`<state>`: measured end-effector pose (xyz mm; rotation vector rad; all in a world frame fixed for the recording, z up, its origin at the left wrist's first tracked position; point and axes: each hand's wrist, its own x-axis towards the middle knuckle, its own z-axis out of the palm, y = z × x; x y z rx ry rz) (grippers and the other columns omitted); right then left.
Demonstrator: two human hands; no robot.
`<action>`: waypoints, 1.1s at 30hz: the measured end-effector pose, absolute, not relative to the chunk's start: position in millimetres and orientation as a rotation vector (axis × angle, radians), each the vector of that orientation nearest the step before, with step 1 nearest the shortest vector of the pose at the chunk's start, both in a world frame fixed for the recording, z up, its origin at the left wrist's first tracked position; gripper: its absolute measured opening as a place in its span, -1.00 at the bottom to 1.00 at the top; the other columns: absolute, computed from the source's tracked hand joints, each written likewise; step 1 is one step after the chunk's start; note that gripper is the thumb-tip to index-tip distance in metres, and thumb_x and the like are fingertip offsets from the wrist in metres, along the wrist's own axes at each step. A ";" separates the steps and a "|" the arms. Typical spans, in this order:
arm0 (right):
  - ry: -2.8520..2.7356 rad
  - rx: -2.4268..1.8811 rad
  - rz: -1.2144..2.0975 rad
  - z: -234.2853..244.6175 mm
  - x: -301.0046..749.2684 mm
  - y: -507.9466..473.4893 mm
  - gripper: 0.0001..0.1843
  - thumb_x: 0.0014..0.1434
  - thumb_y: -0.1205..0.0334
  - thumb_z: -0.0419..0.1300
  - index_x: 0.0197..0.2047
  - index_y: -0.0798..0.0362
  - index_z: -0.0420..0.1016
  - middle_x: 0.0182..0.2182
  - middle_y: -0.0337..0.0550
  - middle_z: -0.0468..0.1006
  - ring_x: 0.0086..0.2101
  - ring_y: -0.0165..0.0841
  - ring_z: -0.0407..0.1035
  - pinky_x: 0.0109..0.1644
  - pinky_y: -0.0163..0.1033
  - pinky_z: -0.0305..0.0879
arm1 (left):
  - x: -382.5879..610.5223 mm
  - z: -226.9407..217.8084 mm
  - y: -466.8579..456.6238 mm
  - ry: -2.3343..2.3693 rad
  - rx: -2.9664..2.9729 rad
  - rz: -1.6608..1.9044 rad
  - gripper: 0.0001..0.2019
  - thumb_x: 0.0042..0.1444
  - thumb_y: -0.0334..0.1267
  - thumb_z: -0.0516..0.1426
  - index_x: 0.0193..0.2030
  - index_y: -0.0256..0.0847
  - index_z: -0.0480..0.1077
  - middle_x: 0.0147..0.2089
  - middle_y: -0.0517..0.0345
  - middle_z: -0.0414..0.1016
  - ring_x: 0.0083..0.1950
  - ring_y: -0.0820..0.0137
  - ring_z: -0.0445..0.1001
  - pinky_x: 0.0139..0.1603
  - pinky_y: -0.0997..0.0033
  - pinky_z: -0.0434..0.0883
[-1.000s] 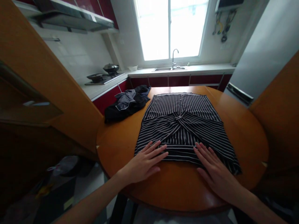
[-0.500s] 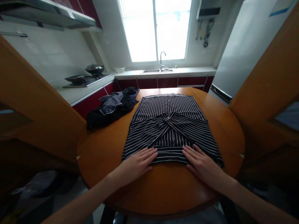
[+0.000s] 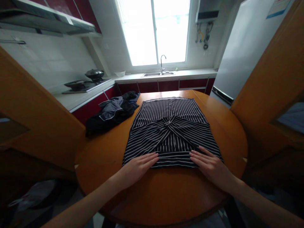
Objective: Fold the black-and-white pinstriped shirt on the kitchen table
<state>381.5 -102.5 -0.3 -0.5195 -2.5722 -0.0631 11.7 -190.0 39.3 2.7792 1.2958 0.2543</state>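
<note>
A black shirt with white stripes (image 3: 173, 109) lies spread on the round wooden table (image 3: 166, 193), its sleeves folded inward across the body and their cuffs meeting near the middle. The edge closest to me is turned over into a flat band. My left hand (image 3: 140, 164) rests flat on the left part of that band, fingers stretched out. On the band's right part lies my right hand (image 3: 209, 164), also flat with its fingers extended. Neither hand grips the cloth; the fabric under the palms is hidden.
A heap of dark clothes (image 3: 111, 110) sits at the table's back left edge. Beyond are a stove with pans (image 3: 95, 74), a sink with a tap (image 3: 162, 65) and a fridge (image 3: 249, 47). Orange wooden frames (image 3: 40, 98) flank the table on both sides.
My right hand has slid a little to the right along the folded band, widening the gap between the hands. The near edge looks straighter. The view has shifted slightly.
</note>
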 end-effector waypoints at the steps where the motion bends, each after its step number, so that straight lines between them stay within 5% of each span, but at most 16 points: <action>1: -2.566 -0.523 -0.025 0.7 382.7 -101.9 -0.55 0.36 0.51 0.00 0.20 0.05 0.49 0.15 -0.04 0.57 0.19 -0.28 0.41 0.43 0.07 0.16 | 9.8 39.9 -188.3 1.275 2.742 0.273 -0.44 0.36 -0.55 -0.08 0.44 -0.13 0.21 0.43 0.07 0.30 0.44 0.35 0.26 0.44 0.28 0.29; 12: -2.622 -0.481 0.331 23.9 401.7 -113.9 -0.57 0.33 0.49 0.02 0.11 0.00 0.57 0.09 -0.08 0.61 0.10 -0.30 0.50 0.38 -0.02 0.25 | 26.3 81.5 -207.5 1.220 2.299 0.188 -0.50 0.38 -0.43 -0.04 0.39 -0.01 0.31 0.31 0.18 0.45 0.25 0.32 0.50 0.24 0.38 0.44; 21: -2.662 -0.571 0.562 45.9 407.5 -119.0 -0.55 0.30 0.45 0.05 0.13 -0.07 0.58 0.05 -0.15 0.64 0.08 -0.26 0.52 0.36 -0.04 0.27 | 26.1 101.1 -202.4 1.236 2.030 0.115 -0.57 0.39 -0.34 -0.02 0.30 0.00 0.43 -0.09 0.21 0.66 -0.16 0.40 0.61 -0.16 0.55 0.43; 26: -2.639 -0.775 0.774 65.8 394.9 -90.5 -0.70 0.34 0.25 0.10 -0.01 -0.05 0.65 -0.11 -0.14 0.70 -0.11 -0.22 0.57 0.01 -0.18 0.47 | 10.3 108.2 -164.3 1.144 1.965 0.137 -0.62 0.33 -0.31 0.07 0.23 -0.14 0.51 -0.06 0.20 0.66 -0.13 0.37 0.56 -0.09 0.53 0.43; 33: -2.733 -0.766 1.153 109.8 365.3 1.1 -0.66 0.26 -0.01 0.21 -0.25 0.10 0.63 -0.39 -0.20 0.58 -0.36 -0.35 0.38 -0.26 -0.28 0.27 | -22.6 124.5 -78.5 1.048 1.748 0.120 -0.64 0.21 -0.11 0.26 0.10 -0.17 0.59 0.00 0.14 0.65 0.00 0.26 0.56 0.09 0.38 0.44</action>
